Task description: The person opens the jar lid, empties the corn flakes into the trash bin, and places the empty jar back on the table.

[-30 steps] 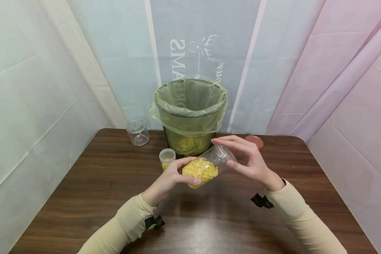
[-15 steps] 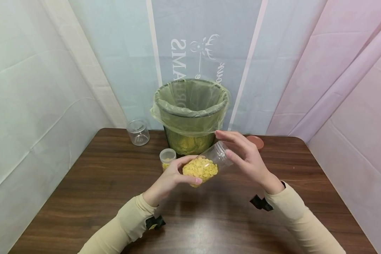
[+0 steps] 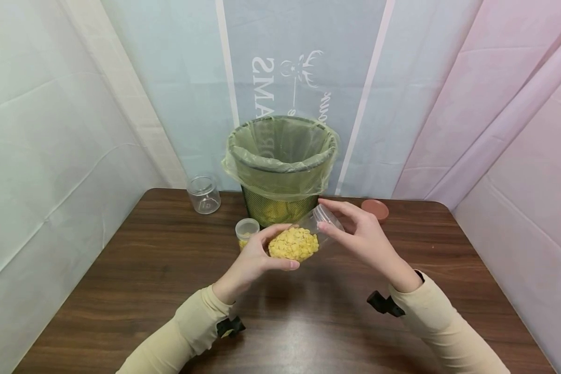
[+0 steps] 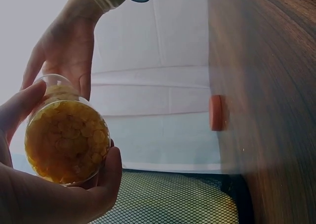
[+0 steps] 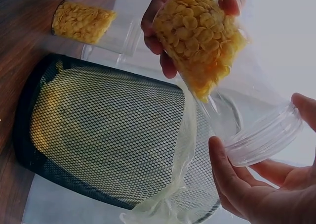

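Note:
A clear plastic jar [image 3: 293, 244] about half full of yellow flakes is held tilted above the table, its threaded mouth toward the right. My left hand [image 3: 249, 262] grips it round the bottom end, thumb along the near side. At the mouth, my right hand [image 3: 362, 236] holds the rim between thumb and fingers, as the right wrist view shows around the bare threads [image 5: 266, 135]. In the left wrist view the flakes [image 4: 66, 142] show through the jar's base.
Behind the hands stands a mesh bin [image 3: 280, 208] with a yellow-green liner [image 3: 280, 182]. A second jar holding flakes [image 5: 81, 21] stands left of it. Another clear jar [image 3: 204, 200] is at the back left. A reddish-brown lid [image 3: 375, 210] lies at the back right.
My right hand loosened its fingers from the jar's rim half a second ago and holds it again now. The jar has turned a little, its mouth slightly farther up and left.

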A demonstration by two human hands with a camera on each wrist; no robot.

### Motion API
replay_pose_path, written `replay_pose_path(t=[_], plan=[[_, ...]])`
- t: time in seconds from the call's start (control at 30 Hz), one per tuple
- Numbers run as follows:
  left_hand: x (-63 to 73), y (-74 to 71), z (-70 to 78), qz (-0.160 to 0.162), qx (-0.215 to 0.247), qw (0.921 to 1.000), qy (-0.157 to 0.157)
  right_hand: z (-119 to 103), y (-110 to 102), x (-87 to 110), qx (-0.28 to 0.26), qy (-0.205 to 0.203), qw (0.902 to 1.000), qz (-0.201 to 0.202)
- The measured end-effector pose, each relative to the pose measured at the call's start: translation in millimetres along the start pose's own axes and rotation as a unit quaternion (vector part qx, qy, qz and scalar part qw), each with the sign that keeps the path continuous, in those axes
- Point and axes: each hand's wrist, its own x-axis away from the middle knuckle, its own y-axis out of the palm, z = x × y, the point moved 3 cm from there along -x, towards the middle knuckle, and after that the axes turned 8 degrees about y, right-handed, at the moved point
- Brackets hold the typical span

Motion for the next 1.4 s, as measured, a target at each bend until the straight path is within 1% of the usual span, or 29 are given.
replay_pose_path(t=[0.17,0.37,0.6,0.77,0.87,1.1,1.23,1.4], plan=[[-1.1,1.8,0.2,-0.004,0.004,1.0000,0.004,-1,-1,0.4,-0.019,-0.012,0.9997,-0.001],[-1.9,4.2,-0.9,-0.004,0.007,1.0000,-0.005,-6,-4,-0.4,-0.032,-0.034,0.9987,0.018],[-2.0,4.6,-0.1,-0.001,-0.001,1.0000,-0.001,-11,-10,-0.5,-0.062,-0.038,0.9968,0.032],[-1.8,5.0,-0.2,0.000,0.003,1.0000,0.001,-9,-14,-0.5,-0.070,-0.046,0.9955,0.045],[-1.7,5.3,-0.2,0.003,0.010,0.9999,0.000,-8,-16,-0.2,-0.064,-0.038,0.9960,0.048],[-1.9,6.0,0.7,0.012,0.027,0.9996,0.001,1,-23,0.6,-0.043,0.003,0.9975,0.056],[-1.8,5.4,2.5,0.026,0.036,0.9990,-0.002,9,-27,-0.4,-0.020,0.024,0.9971,0.069],[-1.9,5.1,6.4,0.040,0.043,0.9983,-0.003,19,-31,-0.7,0.006,0.039,0.9956,0.084]])
